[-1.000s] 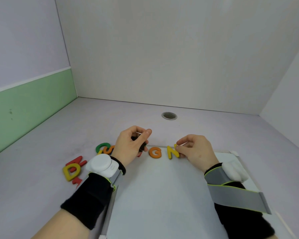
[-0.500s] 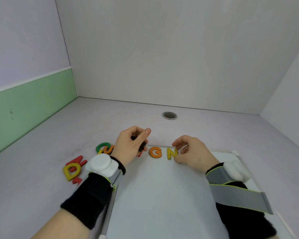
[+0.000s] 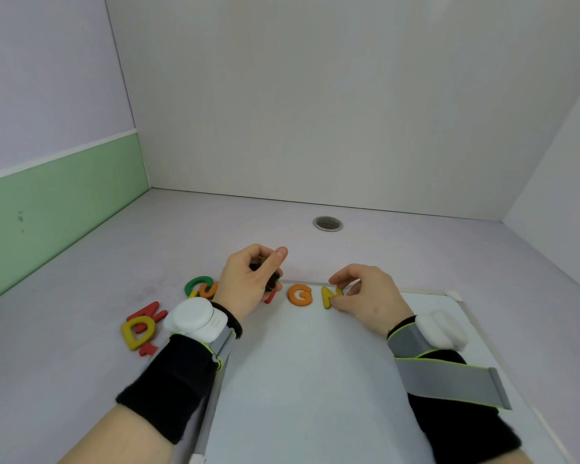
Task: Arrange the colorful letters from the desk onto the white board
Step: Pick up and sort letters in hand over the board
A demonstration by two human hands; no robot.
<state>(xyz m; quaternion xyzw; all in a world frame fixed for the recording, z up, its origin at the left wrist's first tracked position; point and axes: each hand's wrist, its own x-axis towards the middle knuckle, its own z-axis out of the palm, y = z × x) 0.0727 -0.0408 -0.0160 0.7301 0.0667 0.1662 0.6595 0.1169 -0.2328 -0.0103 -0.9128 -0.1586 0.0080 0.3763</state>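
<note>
A white board (image 3: 308, 380) is lying flat on a pale purple desk (image 3: 81, 380), and two letters are sitting side by side along its far edge: an orange G (image 3: 300, 295) and, just to its right, a yellow N (image 3: 330, 296). The right hand (image 3: 365, 296) is resting over the board with its fingers curled loosely downward, the thumb tip touching the N at its near right corner and the other fingertips hovering just above it; the letter is lying on the board rather than being lifted. The left hand (image 3: 248, 283) is hanging over the board's far left corner, its thumb and fingers pressed together around a small dark object (image 3: 271, 283) whose shape I cannot make out. A bit of a red letter (image 3: 269, 299) is peeking out from under that hand at the board's edge. The rest of the letters are waiting on the desk to the left of the board: a green C (image 3: 198, 285) overlapping an orange letter (image 3: 208, 291), and nearer the left wrist a yellow D (image 3: 138, 331) lying on top of some red letters (image 3: 149, 313). Both wrists are wearing black bands with white devices strapped on. A round metal hole (image 3: 327, 223) is sitting in the desk well beyond the hands.
</note>
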